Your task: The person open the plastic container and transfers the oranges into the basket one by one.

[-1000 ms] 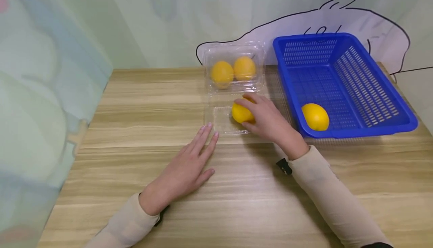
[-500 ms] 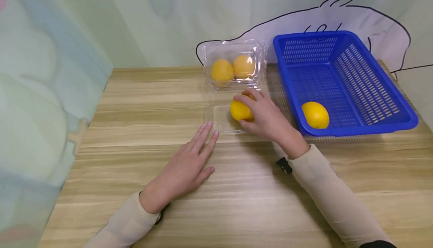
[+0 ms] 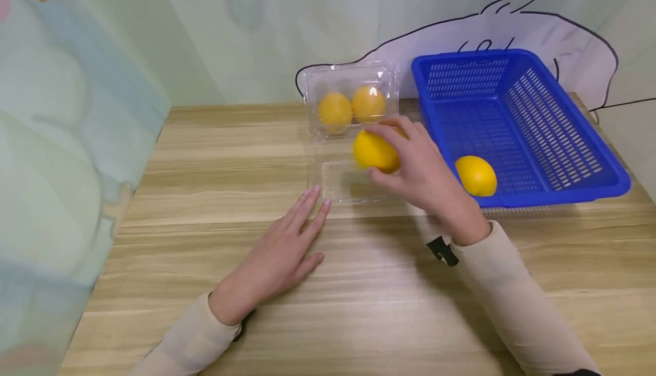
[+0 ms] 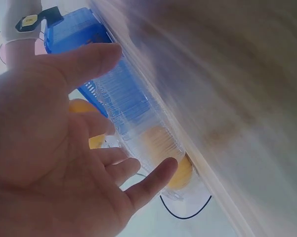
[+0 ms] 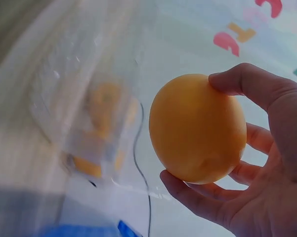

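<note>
My right hand (image 3: 417, 162) grips a yellow-orange orange (image 3: 376, 151) between thumb and fingers, raised above the near half of a clear plastic clamshell box (image 3: 333, 188). The right wrist view shows the same orange (image 5: 197, 128) up close, fingertips around it. Palm down, my left hand (image 3: 277, 250) lies with straight fingers, its fingertips touching the box's near left corner. Two more oranges (image 3: 335, 111) show through the clear plastic of the box's far half. Another orange (image 3: 476, 176) lies in the near left corner of a blue basket (image 3: 517, 199).
The slatted blue basket stands right of the box on the wood-grain table (image 3: 205, 188). A printed wall (image 3: 230, 34) rises directly behind the table's back edge, and another stretches along the left side.
My right hand has lifted the orange out of the box's near half, moving up and slightly right. The left hand stays where it was.
</note>
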Motion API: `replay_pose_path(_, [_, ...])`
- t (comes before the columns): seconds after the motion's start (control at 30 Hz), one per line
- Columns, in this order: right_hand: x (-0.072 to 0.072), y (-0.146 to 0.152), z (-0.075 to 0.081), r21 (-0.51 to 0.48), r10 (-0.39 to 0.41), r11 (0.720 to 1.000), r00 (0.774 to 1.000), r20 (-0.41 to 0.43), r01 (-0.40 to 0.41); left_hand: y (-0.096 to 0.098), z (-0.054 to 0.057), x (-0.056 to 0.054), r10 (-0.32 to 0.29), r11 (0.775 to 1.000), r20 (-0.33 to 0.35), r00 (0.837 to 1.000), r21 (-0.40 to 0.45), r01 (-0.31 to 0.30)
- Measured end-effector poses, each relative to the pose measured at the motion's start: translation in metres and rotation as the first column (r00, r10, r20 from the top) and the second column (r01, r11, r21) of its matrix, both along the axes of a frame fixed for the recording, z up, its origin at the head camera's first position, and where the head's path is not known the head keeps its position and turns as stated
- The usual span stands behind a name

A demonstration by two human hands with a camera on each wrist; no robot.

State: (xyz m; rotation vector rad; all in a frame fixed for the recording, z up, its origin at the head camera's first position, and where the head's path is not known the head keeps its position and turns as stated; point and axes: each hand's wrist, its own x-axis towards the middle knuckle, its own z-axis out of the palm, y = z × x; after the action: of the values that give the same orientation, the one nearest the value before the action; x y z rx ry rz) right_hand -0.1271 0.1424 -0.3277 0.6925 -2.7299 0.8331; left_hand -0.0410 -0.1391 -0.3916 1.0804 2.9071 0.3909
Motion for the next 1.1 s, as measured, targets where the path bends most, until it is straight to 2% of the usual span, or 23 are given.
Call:
replay_pose_path(0.13, [0.000, 0.011, 0.008, -0.027, -0.048, 0.998, 0.999, -0.002, 0.048, 0.000, -0.001, 0.000, 0.001, 1.000, -0.002, 1.000, 0.002, -0.001])
replay_pose_path(0.4, [-0.003, 0.033, 0.017, -0.088, -0.090, 0.992, 0.996, -0.017, 0.088, -0.001, 0.000, 0.001, 0.014, 1.000, 0.008, 1.000, 0.006, -0.014])
replay_pose_path(0.73, [-0.003, 0.056, 0.027, -0.106, -0.155, 0.982, 0.988, -0.003, 0.154, 0.001, 0.000, 0.000, 0.007, 1.000, 0.002, 1.000, 0.002, -0.007])
replay_pose_path(0.97, [-0.003, 0.072, 0.033, -0.114, -0.235, 0.966, 0.972, 0.007, 0.234, 0.001, 0.000, 0.000, 0.005, 1.000, -0.001, 1.000, 0.008, -0.005])
replay_pose_path(1.1, [-0.004, 0.080, 0.036, -0.086, -0.287, 0.953, 0.956, 0.059, 0.291, 0.001, -0.001, 0.000, 0.006, 1.000, 0.002, 1.000, 0.004, -0.006])
